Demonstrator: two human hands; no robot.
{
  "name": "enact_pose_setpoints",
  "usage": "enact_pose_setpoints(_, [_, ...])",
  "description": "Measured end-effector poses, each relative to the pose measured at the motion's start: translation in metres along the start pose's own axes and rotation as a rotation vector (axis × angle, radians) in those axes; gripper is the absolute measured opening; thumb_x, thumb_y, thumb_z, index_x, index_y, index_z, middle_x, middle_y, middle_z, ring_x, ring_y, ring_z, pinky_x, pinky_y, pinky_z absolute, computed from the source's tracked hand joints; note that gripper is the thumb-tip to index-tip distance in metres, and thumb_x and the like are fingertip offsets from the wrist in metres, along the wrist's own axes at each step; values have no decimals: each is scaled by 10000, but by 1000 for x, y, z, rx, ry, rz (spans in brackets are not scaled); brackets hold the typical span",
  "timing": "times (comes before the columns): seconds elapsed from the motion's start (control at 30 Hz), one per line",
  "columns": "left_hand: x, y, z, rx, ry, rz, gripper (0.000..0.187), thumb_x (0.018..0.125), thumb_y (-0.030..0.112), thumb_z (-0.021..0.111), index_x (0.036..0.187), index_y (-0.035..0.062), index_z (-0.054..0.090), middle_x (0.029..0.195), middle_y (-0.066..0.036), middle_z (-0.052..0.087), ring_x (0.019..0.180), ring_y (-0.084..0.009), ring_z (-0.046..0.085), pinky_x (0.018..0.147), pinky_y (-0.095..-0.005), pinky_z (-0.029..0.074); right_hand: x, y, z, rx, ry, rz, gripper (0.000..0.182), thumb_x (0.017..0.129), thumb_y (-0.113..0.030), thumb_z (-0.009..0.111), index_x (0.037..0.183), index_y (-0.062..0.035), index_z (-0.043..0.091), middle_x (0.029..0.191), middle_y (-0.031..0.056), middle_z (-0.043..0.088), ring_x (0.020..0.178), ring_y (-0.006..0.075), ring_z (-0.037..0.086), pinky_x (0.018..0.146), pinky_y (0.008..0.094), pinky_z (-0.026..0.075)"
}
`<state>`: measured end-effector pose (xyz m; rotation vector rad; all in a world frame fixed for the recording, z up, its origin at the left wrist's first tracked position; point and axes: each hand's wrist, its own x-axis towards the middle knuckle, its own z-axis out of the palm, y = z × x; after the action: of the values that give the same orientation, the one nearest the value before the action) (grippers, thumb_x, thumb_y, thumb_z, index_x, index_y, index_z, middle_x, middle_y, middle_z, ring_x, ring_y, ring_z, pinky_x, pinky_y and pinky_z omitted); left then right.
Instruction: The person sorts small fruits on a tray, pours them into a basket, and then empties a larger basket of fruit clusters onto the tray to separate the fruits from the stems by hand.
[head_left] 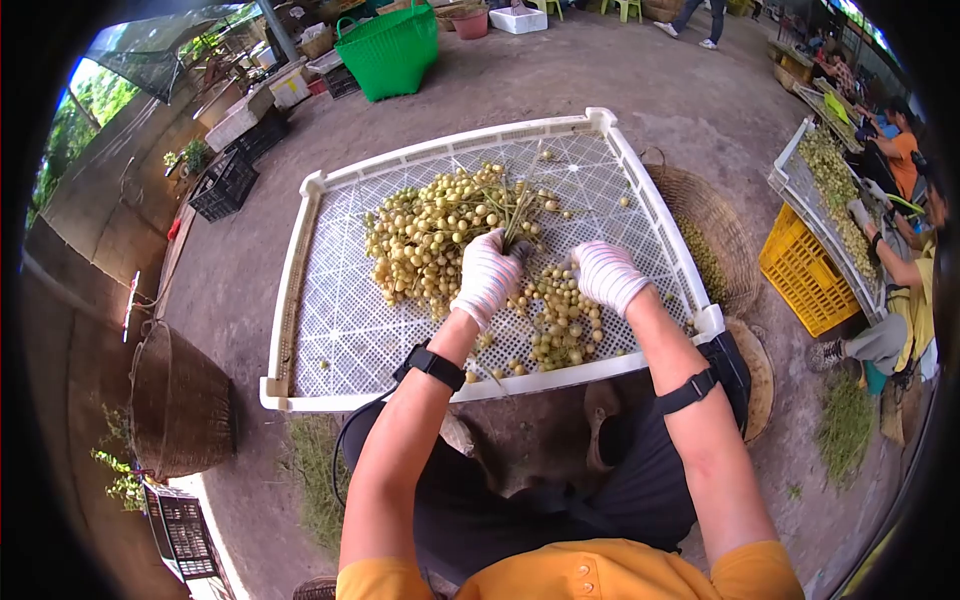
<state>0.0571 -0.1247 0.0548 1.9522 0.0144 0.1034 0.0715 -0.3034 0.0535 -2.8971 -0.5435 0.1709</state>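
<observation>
A white slatted plastic tray [340, 330] lies in front of me with a heap of small pale-yellow round fruits [430, 235] on green stems. My left hand [488, 275], in a white striped glove, grips a bunch of the fruit stems [518, 215] near the tray's middle. My right hand [608, 275], gloved the same way, rests curled on a smaller pile of loose fruits [560, 320] toward the tray's near edge. Whether it holds any fruit is hidden by the glove.
A woven basket [715, 225] with fruits sits to the tray's right, another woven basket [180, 400] at the left. A green plastic basket [392, 50] stands beyond. At the right, other people sort fruit at a second tray [830, 190] above a yellow crate [805, 270].
</observation>
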Motion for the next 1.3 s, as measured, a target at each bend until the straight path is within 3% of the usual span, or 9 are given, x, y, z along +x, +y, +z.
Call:
enact_pose_setpoints(0.2, [7, -21, -1, -83, -47, 99, 98, 823, -8, 605, 917, -14, 630, 803, 10, 639, 706, -40, 498, 642, -223, 450, -1, -2, -8, 213, 109, -109, 405, 750, -68, 557, 1154, -57, 571, 1029, 184, 625, 983, 274, 592, 850, 365, 462])
enact_pose_setpoints(0.3, [6, -19, -1, -74, -103, 154, 104, 823, -22, 593, 921, -12, 628, 811, 6, 642, 718, -39, 504, 653, -216, 451, 16, 1, 13, 1014, -96, -309, 411, 748, -174, 649, 1139, -60, 591, 1025, 108, 651, 891, 195, 602, 842, 311, 455])
enact_pose_setpoints(0.47, [6, -24, 3, -137, -88, 174, 136, 804, -65, 585, 925, -15, 621, 826, -4, 646, 738, -42, 513, 674, -219, 458, 9, -13, 0, 773, -39, -241, 314, 756, -243, 616, 1002, -50, 653, 886, 139, 670, 814, 252, 632, 784, 352, 482])
enact_pose_setpoints(0.57, [3, -15, 4, -42, -55, 162, 128, 800, -57, 599, 923, -24, 617, 823, -7, 647, 734, -49, 509, 674, -237, 462, -14, -31, -38, 93, -116, 39, 342, 781, -318, 524, 972, -70, 663, 881, 161, 653, 851, 305, 623, 778, 402, 482])
enact_pose_setpoints(0.73, [1, -4, -4, -9, -65, 163, 86, 814, -35, 597, 894, -25, 626, 792, -8, 647, 713, -45, 497, 650, -232, 452, -9, 5, -13, 231, -260, -36, 390, 762, -331, 580, 1018, -43, 640, 932, 172, 650, 906, 290, 621, 802, 384, 476])
enact_pose_setpoints(0.83, [-3, 3, -6, -56, -130, 177, 108, 815, -45, 589, 916, -27, 622, 802, -1, 644, 716, -46, 504, 647, -223, 453, -6, 8, 9, 655, -8, -535, 580, 691, -326, 707, 1137, 10, 550, 1040, 186, 626, 978, 269, 592, 846, 370, 449])
enact_pose_setpoints(0.93, [-1, 2, -7, -44, -148, 209, 123, 815, -54, 583, 930, -30, 617, 811, 4, 643, 720, -42, 504, 648, -219, 452, 8, 2, 11, 561, -372, -349, 561, 701, -361, 694, 1093, 21, 569, 994, 199, 632, 919, 288, 601, 809, 366, 461])
enact_pose_setpoints(1.2, [-8, 6, -9, -116, 4, 192, 130, 821, -13, 604, 950, -2, 618, 757, 30, 597, 657, -38, 462, 581, -206, 422, 5, -18, 9, 211, -202, -170, 291, 750, -216, 584, 954, -11, 619, 791, 188, 639, 740, 309, 615, 707, 377, 481])
enact_pose_setpoints(1.3, [-11, -21, 13, -296, -53, 92, 175, 835, 84, 630, 992, 8, 610, 789, 23, 617, 655, -49, 496, 569, -207, 429, -1, -18, 13, 510, -184, -175, 276, 756, -206, 579, 952, -19, 630, 774, 171, 645, 722, 289, 615, 693, 367, 484])
